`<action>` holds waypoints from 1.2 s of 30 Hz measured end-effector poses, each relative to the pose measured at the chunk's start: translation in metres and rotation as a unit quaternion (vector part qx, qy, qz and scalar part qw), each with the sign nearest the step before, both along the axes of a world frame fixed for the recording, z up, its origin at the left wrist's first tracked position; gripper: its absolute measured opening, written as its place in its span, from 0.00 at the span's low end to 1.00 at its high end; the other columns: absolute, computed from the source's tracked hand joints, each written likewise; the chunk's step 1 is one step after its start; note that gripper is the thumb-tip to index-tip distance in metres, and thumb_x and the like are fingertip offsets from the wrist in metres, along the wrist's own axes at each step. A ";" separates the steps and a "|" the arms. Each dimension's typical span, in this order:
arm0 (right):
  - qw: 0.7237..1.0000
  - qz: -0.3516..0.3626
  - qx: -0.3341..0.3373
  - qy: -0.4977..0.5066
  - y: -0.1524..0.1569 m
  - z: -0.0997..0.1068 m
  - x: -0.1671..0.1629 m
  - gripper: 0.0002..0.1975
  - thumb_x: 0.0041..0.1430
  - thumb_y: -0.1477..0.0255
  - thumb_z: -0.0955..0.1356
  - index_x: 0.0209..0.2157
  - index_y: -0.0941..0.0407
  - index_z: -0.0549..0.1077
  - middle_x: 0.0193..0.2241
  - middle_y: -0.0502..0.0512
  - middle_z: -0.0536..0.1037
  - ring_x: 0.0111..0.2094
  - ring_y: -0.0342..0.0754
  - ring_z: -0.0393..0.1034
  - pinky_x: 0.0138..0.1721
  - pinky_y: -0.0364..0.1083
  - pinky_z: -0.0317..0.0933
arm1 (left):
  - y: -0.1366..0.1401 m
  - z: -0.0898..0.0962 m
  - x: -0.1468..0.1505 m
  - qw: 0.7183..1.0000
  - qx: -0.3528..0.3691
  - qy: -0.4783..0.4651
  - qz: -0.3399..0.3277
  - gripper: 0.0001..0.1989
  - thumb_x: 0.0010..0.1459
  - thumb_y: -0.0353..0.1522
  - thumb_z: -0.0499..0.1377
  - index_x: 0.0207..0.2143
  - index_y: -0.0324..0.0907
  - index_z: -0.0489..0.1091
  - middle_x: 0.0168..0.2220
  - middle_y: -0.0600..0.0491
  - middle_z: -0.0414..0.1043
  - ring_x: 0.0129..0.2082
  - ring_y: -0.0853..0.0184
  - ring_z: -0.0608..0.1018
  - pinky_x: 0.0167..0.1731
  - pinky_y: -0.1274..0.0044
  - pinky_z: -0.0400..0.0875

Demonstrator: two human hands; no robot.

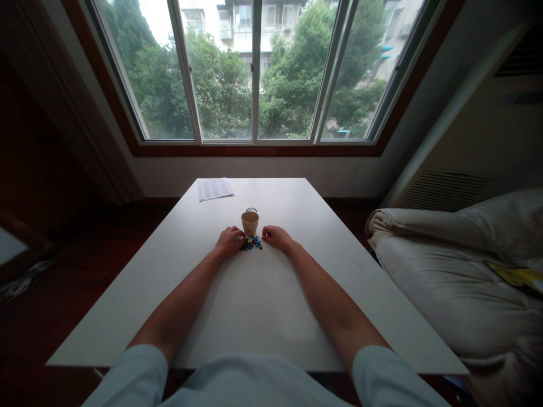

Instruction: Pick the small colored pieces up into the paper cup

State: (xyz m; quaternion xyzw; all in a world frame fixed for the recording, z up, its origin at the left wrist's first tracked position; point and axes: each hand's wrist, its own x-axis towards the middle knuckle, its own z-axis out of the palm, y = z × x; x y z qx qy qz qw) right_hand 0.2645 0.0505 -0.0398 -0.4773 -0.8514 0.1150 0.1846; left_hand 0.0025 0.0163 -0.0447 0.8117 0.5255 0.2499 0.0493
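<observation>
Left hand [229,242] is being rested on the table with its fingers curled at the left edge of a heap of small coloured pieces [252,244]; whether 1 of them is being pinched cannot be told. Right hand [276,236] is being held loosely bent just right of the heap; its grip, if any, is being hidden by the curled fingers and cannot be told.

Nearest the camera, 2 pale sleeves [139,376] are being worn, and 2 forearms [182,299] are being extended over the white table [254,305]. At the right, a cream padded seat [441,277] is being marked by a yellow patch [511,275].

Between the 2 hands, the pieces, in blue, yellow and dark tones, are being spread on the table at the near foot of a tan cup [250,224], which is being stood upright. Behind the cup, a dark looped item [251,210] is being partly hidden. Beyond, at the far left corner, printed papers [215,189] are being supported by the table. Farthest off, trees [292,79] and a building [271,25] are being seen through a window [254,151].
</observation>
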 end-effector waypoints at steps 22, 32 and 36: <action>0.997 -0.039 0.071 -0.015 -0.010 -0.001 -0.014 0.09 0.66 0.72 0.64 0.41 0.52 0.77 0.38 0.53 0.79 0.40 0.47 0.70 0.40 0.43 0.58 | 0.000 0.000 0.001 1.000 0.005 -0.002 -0.024 0.09 0.59 0.34 0.60 0.39 0.48 0.80 0.43 0.49 0.76 0.46 0.60 0.74 0.50 0.68 0.70; 0.995 -0.045 0.046 0.080 -0.002 -0.008 -0.013 0.12 0.63 0.76 0.63 0.41 0.53 0.78 0.37 0.52 0.80 0.38 0.47 0.71 0.42 0.43 0.62 | 0.001 -0.001 0.000 1.000 -0.002 -0.011 -0.022 0.08 0.58 0.32 0.61 0.38 0.46 0.79 0.43 0.49 0.76 0.45 0.60 0.74 0.49 0.68 0.70; 0.989 -0.051 0.034 0.134 0.003 -0.011 -0.010 0.16 0.56 0.81 0.62 0.39 0.54 0.77 0.37 0.52 0.79 0.38 0.47 0.71 0.43 0.44 0.63 | 0.001 0.000 0.001 1.000 0.000 -0.015 -0.024 0.08 0.58 0.32 0.61 0.38 0.46 0.79 0.43 0.48 0.76 0.45 0.60 0.74 0.48 0.68 0.70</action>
